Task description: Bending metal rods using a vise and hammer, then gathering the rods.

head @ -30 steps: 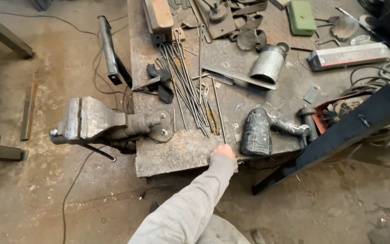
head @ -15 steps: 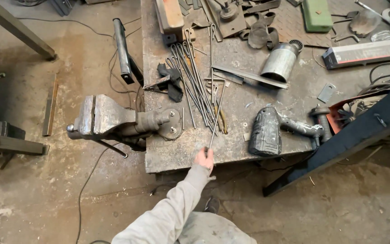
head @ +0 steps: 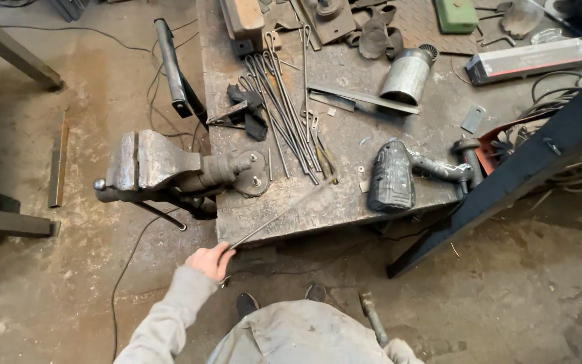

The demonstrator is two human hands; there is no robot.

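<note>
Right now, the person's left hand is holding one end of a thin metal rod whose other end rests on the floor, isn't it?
Not quite: the head view shows the left hand holding the thin metal rod, but its other end rests on the steel workbench, not the floor.

Left hand (head: 211,260) around thin metal rod (head: 274,220) off workbench (head: 345,202) edge.

The right hand (head: 399,350) is cut off by the lower edge of the frame, so its grip on the hammer handle (head: 374,319) cannot be judged. The green box (head: 457,13) and the rusty block (head: 242,19) are cropped by the top edge. The black beam (head: 533,162) is cut off at the right edge.
</note>
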